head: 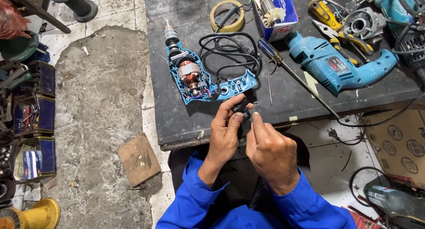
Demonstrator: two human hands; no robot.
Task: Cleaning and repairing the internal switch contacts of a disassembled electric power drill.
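My left hand [226, 134] pinches a small black switch part [241, 106] at the near edge of the dark workbench [172, 118]. My right hand [270, 149] is close beside it, fingertips pinched at the same part. Just beyond lies an opened blue drill half-shell [197, 76] with its copper-wound motor and chuck exposed. A black power cord [228, 50] coils next to the shell. Both arms wear blue sleeves.
A long screwdriver [287, 69], a whole blue drill [341, 65], a tape roll [227, 15], a box with an armature [274, 12], yellow pliers and other tools lie on the bench. A wooden block [138, 159] sits on the floor; boxes of parts stand at the left.
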